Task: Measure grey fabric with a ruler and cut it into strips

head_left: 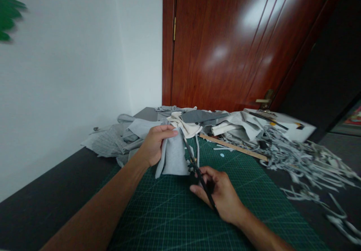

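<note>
The scissors (197, 170) are running on a long diagonal, black blades pointing up and away toward the fabric pile, tips ending up near the top edge of the grey cloth piece (173, 155), handles coming back toward the person. They're sitting just above the green cutting mat (175, 213), about the middle of it. The right hand (221, 196) is gripping the handles, fingers curled in through the loops. The blades are lying right along the cloth's right edge; can't really tell how far apart they are from here.

The left hand (155, 143) is pinching that grey cloth at its top, fingers closed over it, so it's hanging down with the bottom edge touching the mat.

Behind all that there's a heap of grey and cream fabric (158, 127) piling up against the wall, a wooden ruler (234, 147) lying slantwise at the mat's far edge, and a big tangle of cut grey strips (304, 160) sprawling off to the right. A reddish wooden door (225, 44) is standing behind the table.
</note>
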`<act>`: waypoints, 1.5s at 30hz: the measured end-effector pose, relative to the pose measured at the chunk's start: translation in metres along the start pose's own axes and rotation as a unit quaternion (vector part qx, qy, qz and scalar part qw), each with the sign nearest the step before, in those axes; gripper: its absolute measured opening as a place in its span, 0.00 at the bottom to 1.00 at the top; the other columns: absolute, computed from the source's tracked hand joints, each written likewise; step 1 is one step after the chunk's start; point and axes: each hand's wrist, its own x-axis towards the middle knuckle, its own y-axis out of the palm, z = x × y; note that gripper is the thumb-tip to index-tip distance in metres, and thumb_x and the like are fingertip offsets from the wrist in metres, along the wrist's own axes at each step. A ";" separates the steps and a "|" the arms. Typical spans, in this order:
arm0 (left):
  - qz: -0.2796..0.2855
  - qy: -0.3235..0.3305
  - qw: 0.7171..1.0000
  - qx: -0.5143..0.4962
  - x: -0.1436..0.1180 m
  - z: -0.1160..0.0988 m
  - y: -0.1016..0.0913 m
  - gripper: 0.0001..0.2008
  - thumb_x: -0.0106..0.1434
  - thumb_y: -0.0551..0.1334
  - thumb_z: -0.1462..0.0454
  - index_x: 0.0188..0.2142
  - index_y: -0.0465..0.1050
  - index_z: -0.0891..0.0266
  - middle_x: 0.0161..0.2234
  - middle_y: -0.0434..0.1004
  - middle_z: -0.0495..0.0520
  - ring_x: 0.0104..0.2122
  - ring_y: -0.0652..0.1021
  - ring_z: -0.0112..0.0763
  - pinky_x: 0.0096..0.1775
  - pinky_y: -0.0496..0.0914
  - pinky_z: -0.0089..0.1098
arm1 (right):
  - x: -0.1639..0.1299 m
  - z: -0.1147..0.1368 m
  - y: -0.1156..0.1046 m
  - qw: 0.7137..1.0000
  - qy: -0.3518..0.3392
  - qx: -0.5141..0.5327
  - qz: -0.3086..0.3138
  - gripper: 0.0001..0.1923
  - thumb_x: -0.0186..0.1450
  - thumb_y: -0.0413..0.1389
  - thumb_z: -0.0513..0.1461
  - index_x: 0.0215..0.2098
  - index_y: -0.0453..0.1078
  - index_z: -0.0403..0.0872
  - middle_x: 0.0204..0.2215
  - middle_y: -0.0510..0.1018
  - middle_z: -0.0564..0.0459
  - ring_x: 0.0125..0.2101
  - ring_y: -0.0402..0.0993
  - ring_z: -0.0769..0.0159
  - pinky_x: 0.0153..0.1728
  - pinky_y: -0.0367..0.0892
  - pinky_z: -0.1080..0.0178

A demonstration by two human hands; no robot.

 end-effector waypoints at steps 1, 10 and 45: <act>0.002 -0.001 1.000 -0.006 0.000 -0.002 -0.001 0.11 0.45 0.77 0.64 0.26 0.80 0.65 0.22 0.76 0.49 0.22 0.73 0.27 0.26 0.67 0.28 | 0.000 0.000 0.000 1.000 0.000 0.001 0.000 0.14 0.66 0.67 0.48 0.38 0.72 0.48 0.21 0.66 0.62 0.21 0.59 0.69 0.24 0.54 0.65; -0.001 0.026 1.000 0.010 0.000 -0.006 -0.003 0.11 0.45 0.77 0.66 0.28 0.79 0.64 0.24 0.76 0.48 0.23 0.73 0.27 0.28 0.66 0.27 | 0.001 0.000 -0.002 1.000 0.000 0.001 -0.009 0.15 0.65 0.68 0.49 0.38 0.73 0.48 0.20 0.66 0.63 0.21 0.59 0.69 0.24 0.54 0.65; -0.008 0.022 1.000 0.021 0.001 0.003 0.003 0.18 0.38 0.82 0.63 0.27 0.80 0.66 0.23 0.78 0.49 0.22 0.75 0.26 0.27 0.68 0.27 | 0.000 0.006 0.000 1.000 -0.011 0.009 0.009 0.18 0.67 0.67 0.52 0.38 0.71 0.46 0.21 0.63 0.63 0.22 0.56 0.70 0.24 0.51 0.65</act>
